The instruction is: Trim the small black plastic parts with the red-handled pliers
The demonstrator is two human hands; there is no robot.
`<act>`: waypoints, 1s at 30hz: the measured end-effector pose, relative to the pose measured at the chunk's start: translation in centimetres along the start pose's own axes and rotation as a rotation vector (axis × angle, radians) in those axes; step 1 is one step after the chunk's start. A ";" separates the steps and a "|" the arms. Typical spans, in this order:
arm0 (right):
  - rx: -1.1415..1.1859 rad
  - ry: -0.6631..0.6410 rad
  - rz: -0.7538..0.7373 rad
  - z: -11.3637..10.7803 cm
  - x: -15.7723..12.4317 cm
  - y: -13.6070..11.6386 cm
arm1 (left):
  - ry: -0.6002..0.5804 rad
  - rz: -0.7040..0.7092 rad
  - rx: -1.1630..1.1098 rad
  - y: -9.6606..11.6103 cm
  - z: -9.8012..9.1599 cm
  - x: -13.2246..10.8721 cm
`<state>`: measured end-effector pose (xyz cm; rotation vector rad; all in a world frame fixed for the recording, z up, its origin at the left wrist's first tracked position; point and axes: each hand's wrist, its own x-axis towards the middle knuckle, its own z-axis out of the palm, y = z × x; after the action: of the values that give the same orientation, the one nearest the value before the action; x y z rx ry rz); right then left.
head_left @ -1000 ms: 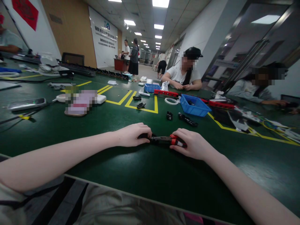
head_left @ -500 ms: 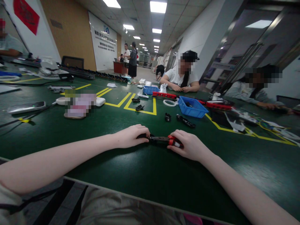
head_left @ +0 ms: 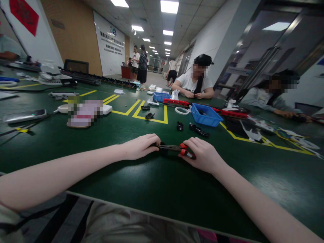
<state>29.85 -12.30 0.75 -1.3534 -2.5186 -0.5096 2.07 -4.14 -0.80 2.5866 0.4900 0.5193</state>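
Note:
My right hand (head_left: 202, 153) is closed around the red-and-black handles of a pair of long-nosed pliers (head_left: 173, 147). Their metal jaws point left and meet a small black part (head_left: 157, 145) that my left hand (head_left: 141, 146) pinches. My fingers cover most of that part, so its kind does not show. Both hands are just above the green table or resting on it, close to its front edge. Beyond the pliers lie a short black piece (head_left: 179, 126) and a longer black piece (head_left: 199, 129).
A blue bin (head_left: 206, 115) with black pieces inside stands past the hands, beside a white ring (head_left: 182, 110). More black pieces (head_left: 149, 115) lie within yellow tape lines. At left are a phone-like object (head_left: 84, 113) and a silver device (head_left: 25, 116). Across the table sits a person (head_left: 196, 79).
The camera view has shifted slightly. My hands stay almost in place, and the pliers' tips still meet the black part in my left hand.

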 end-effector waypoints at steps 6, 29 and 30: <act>-0.021 0.005 -0.001 0.2 -0.1 0.2 | -0.034 0.016 0.076 0.4 -0.1 0.0; -0.163 -0.007 0.150 0.3 0.9 -1.4 | -0.019 0.002 0.171 0.6 0.0 0.1; -0.163 -0.019 0.157 0.3 0.9 -1.5 | -0.019 0.007 0.192 0.6 0.0 0.1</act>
<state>28.09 -12.23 0.57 -1.6049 -2.4042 -0.6839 2.33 -4.60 -0.50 2.7738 0.5489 0.4700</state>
